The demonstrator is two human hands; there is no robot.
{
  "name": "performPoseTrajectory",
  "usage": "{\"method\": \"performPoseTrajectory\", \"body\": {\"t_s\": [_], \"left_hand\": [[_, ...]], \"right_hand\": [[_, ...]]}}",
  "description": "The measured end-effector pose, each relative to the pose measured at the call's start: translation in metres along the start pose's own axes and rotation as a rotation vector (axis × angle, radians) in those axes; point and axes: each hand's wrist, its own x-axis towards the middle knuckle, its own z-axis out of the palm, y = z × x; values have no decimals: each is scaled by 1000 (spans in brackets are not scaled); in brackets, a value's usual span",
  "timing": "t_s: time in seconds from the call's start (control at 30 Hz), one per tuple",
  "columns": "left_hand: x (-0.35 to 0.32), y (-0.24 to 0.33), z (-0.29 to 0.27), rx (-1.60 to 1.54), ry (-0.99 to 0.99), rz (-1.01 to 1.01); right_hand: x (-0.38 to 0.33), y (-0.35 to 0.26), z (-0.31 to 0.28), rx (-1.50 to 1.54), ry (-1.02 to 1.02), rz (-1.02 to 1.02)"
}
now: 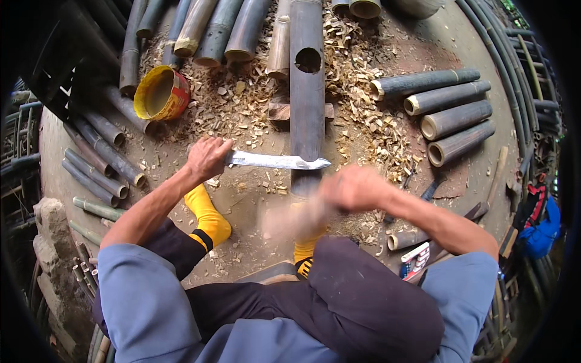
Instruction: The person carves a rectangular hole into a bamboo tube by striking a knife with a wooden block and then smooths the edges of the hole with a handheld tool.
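Head view: the person's left hand is gripping the handle end of a long knife, its grip clamped around it, and the blade is pointing rightward. That knife is lying across the near part of a dark bamboo pole, its tip reaching past the pole's right side. The right hand is blurring just beyond the tip — its grip is clasping a pale, club-like piece, which is extending leftward over the pole's near end and is too smeared to make out clearly. The pole is running away from the person, showing a round hole in its upper side and resting over a wooden block.

Pale chips are covering the ground on both sides of the pole. On the right, four cut bamboo tubes are lying side by side; on the left, a yellow-and-red bucket is standing near more dark tubes. The person is wearing dark trousers and yellow footwear — one foot is showing left of the pole, the other near its close end.
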Motion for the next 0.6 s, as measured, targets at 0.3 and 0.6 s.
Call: {"method": "performPoseTrajectory", "body": {"t_s": [0.3, 0.6], "left_hand": [[2, -3, -5, 6, -50, -4], [-3, 23, -14, -33, 159, -168]], "right_hand": [[2, -3, 9, -57, 106, -140], [-40, -27, 38, 246, 657, 369]]}}
